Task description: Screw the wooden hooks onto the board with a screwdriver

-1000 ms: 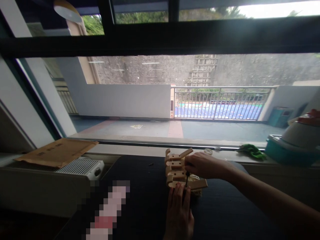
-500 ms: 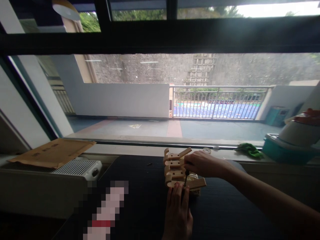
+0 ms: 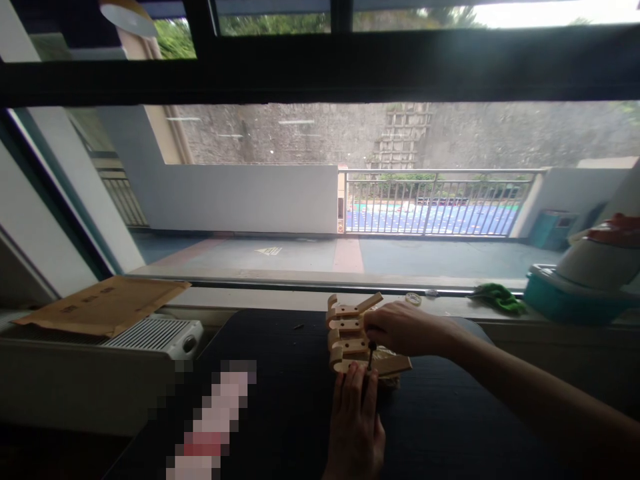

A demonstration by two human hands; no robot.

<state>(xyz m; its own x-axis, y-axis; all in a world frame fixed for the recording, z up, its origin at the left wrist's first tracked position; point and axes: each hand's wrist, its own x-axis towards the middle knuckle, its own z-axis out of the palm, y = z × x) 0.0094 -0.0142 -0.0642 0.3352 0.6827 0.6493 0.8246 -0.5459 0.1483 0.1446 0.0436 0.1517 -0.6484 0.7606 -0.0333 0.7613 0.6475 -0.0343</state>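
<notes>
A pale wooden piece (image 3: 350, 327) with several hook-ended slats, dark holes and straw-coloured wrapping lies on the black table. My right hand (image 3: 403, 327) is closed around the top of a screwdriver (image 3: 371, 357), its handle mostly hidden in my fist. The thin dark shaft points nearly straight down at the nearest slat. My left hand (image 3: 356, 417) lies with fingers stretched out, their tips pressing on that same slat just left of the shaft; its thumb is apart. Whether a screw is under the tip is too small to tell.
The black table (image 3: 280, 393) has a small dark bit (image 3: 299, 327) on it. A tape roll (image 3: 413, 299), a green cloth (image 3: 497, 298) and a teal box (image 3: 570, 297) are along the window sill. A brown envelope (image 3: 105, 303) rests on a white vented unit (image 3: 160, 337) at left.
My right fist has shifted slightly left with the screwdriver, uncovering more of the tape roll. My left hand and the wooden piece stay nearly in place. The view has tilted slightly.
</notes>
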